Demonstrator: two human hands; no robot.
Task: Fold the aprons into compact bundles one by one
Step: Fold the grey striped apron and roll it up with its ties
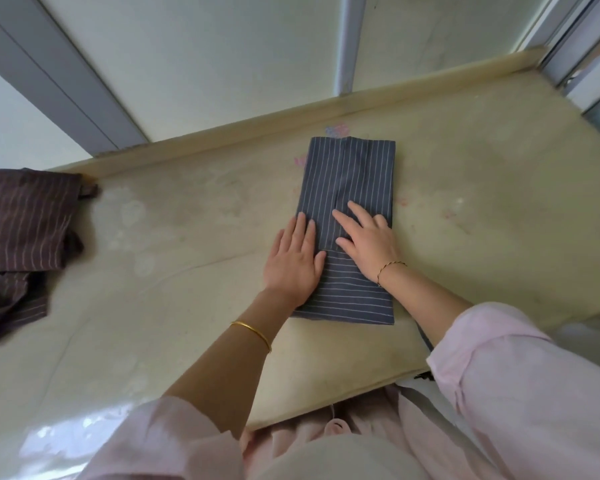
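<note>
A grey striped apron (350, 188), folded into a long narrow rectangle, lies flat on the pale surface (187, 237), a little right of the middle, reaching from near the far edge toward the near edge. Its near part shows stripes running crosswise, while the far part has stripes running lengthwise.

The left hand (293, 259) lies flat with straight fingers on the apron's left edge, palm down, pressing the cloth and gripping nothing. The right hand (368, 242) rests flat on the apron just beside it, fingers spread and straight, also pressing rather than gripping. A gold bangle (253, 332) sits on the left forearm and a thin bracelet (388, 268) on the right wrist; both arms wear pink sleeves (520, 393).

A brown striped apron (21, 233) lies crumpled at the surface's left edge, well apart from the grey one.
</note>
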